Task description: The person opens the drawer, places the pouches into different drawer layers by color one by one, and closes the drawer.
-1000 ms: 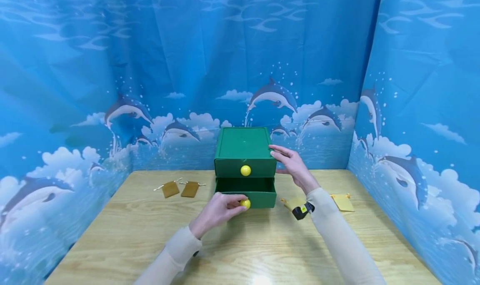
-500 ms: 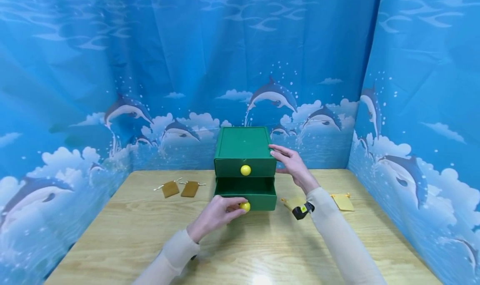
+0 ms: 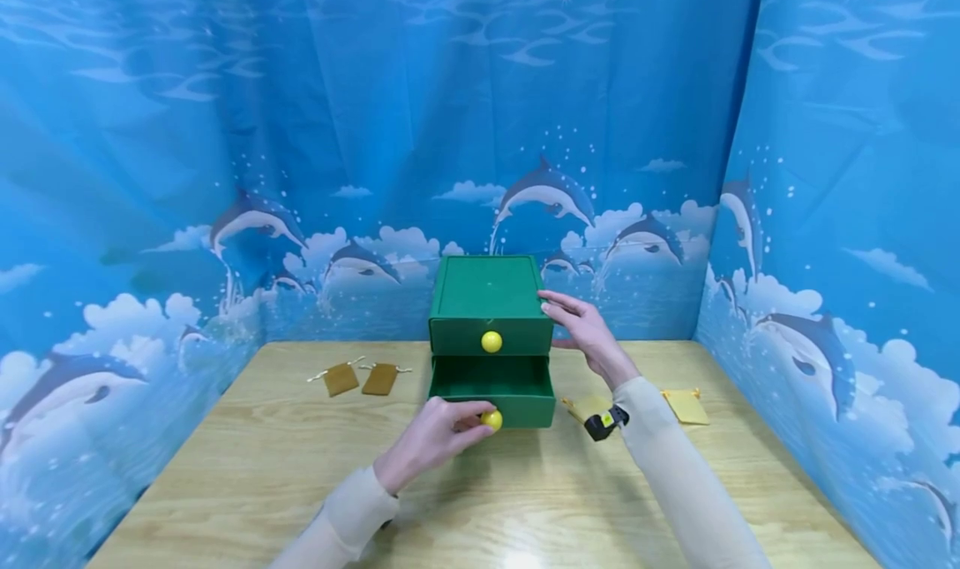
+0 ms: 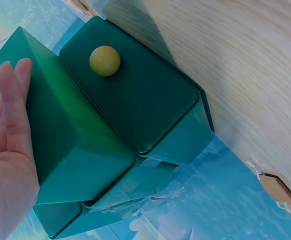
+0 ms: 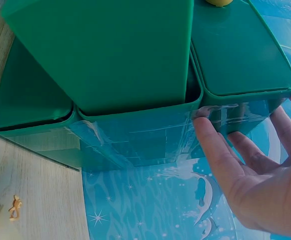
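A green drawer cabinet (image 3: pixel 487 290) with round yellow knobs stands at the back of the table. Its middle drawer (image 3: pixel 528 413) is pulled partly out, and the visible part of its inside looks bare. My left hand (image 3: pixel 427 444) pinches that drawer's yellow knob (image 3: pixel 492 420) between thumb and fingers. My right hand (image 3: pixel 588 336) rests on the cabinet's right side near the top, fingers spread and curling nothing. In the left wrist view, the bottom drawer (image 4: pixel 140 95) stays in, with its own knob (image 4: pixel 105 61). The top drawer (image 3: pixel 457 336) is also in.
Two brown drawstring pouches (image 3: pixel 381 378) lie left of the cabinet. On the right are a yellow pouch (image 3: pixel 686 406) and another yellow pouch (image 3: pixel 592 405) partly behind the right wrist's camera. Blue dolphin-print curtains (image 3: pixel 405 136) enclose the wooden table (image 3: pixel 247 469).
The middle drawer has slid farther out toward me, with my left hand drawing back on its knob. My right hand has stayed in place on the cabinet's side.
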`<state>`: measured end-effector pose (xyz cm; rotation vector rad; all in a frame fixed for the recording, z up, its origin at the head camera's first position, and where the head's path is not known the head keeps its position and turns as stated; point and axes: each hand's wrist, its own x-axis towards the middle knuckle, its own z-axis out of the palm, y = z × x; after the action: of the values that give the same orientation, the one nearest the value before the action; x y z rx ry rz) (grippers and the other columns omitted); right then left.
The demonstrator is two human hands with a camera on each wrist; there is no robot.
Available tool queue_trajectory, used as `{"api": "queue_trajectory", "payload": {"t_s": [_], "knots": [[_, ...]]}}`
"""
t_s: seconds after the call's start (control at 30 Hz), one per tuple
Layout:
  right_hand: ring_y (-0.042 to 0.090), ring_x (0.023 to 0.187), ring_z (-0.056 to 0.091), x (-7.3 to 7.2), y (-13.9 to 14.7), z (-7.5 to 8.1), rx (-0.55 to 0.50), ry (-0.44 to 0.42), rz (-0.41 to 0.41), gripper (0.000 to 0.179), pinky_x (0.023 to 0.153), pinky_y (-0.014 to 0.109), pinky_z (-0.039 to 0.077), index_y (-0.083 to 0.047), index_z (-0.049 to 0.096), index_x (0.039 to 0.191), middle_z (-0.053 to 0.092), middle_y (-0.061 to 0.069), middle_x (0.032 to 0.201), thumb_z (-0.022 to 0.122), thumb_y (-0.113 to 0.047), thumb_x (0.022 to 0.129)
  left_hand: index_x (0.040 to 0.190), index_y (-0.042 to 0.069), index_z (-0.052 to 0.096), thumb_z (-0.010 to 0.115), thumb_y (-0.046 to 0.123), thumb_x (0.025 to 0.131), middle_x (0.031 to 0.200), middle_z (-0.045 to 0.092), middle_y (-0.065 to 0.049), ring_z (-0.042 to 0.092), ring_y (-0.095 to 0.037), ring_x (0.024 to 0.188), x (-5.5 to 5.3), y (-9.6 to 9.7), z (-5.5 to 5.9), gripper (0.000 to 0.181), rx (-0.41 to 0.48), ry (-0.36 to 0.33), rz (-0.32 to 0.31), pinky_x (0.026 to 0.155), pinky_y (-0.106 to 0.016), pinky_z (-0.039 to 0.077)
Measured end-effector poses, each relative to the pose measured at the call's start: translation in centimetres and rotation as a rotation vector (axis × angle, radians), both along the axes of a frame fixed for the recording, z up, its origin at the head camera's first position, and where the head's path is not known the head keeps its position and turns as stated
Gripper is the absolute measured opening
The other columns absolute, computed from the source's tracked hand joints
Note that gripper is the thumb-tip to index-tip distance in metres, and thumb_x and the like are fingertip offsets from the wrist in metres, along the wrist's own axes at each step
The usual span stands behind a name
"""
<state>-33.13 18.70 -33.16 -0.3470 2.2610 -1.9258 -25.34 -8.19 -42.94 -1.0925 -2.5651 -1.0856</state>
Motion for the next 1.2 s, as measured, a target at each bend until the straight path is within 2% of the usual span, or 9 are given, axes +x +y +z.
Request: {"api": "queue_trajectory", "payload": {"t_s": [0.4, 0.53, 0.77, 1.03, 1.2], "knots": [[0.032, 0.147, 0.027, 0.1, -0.1, 0.2, -0.009, 0.002, 0.001, 0.051, 0.103, 0.055, 0.046, -0.018, 0.041, 0.15, 0.029, 0.008, 0.16, 0.051, -0.032, 0.103, 0.117, 0.014, 0.071, 0.069, 0.019, 0.092, 0.1, 0.076, -0.001, 0.068, 0.002, 0.08, 0.1, 0.0, -0.1, 0.026, 0.002, 0.027, 0.011, 0.071, -0.011, 0.053], [0.033, 0.147, 0.027, -0.5, 0.1, -0.4, -0.011, -0.002, -0.002, 0.051, 0.102, 0.056, 0.046, -0.018, 0.041, 0.151, 0.029, 0.008, 0.161, 0.051, -0.032, 0.103, 0.114, 0.016, 0.072, 0.07, 0.019, 0.092, 0.098, 0.076, 0.0, 0.067, 0.003, 0.077, 0.0, 0.0, -0.1, 0.023, 0.018, 0.023, 0.015, 0.069, -0.012, 0.054], [0.032, 0.147, 0.027, -2.0, 0.5, -1.9, -0.02, 0.006, -0.009, 0.054, 0.101, 0.056, 0.047, -0.022, 0.042, 0.15, 0.029, 0.005, 0.161, 0.054, -0.039, 0.1, 0.106, 0.012, 0.074, 0.072, 0.017, 0.09, 0.09, 0.075, 0.0, 0.065, 0.004, 0.07, 0.2, -0.1, 0.0, 0.017, 0.068, 0.072, 0.015, 0.064, -0.013, 0.054], [0.031, 0.147, 0.028, -2.1, 0.5, -2.2, -0.011, 0.027, -0.013, 0.056, 0.101, 0.055, 0.047, -0.024, 0.044, 0.149, 0.03, 0.003, 0.16, 0.056, -0.044, 0.099, 0.1, 0.009, 0.075, 0.069, 0.009, 0.091, 0.077, 0.072, 0.001, 0.064, -0.003, 0.059, 0.3, -0.6, 0.3, 0.01, 0.167, 0.105, 0.003, 0.056, -0.016, 0.054], [0.031, 0.148, 0.027, -2.0, 0.5, -1.9, -0.022, 0.01, -0.005, 0.053, 0.101, 0.056, 0.047, -0.023, 0.042, 0.15, 0.029, 0.004, 0.161, 0.054, -0.039, 0.101, 0.097, 0.006, 0.075, 0.065, 0.013, 0.095, 0.069, 0.067, 0.004, 0.058, 0.003, 0.051, 0.2, -1.2, 0.4, 0.012, 0.252, 0.131, 0.001, 0.05, -0.018, 0.053]]}}
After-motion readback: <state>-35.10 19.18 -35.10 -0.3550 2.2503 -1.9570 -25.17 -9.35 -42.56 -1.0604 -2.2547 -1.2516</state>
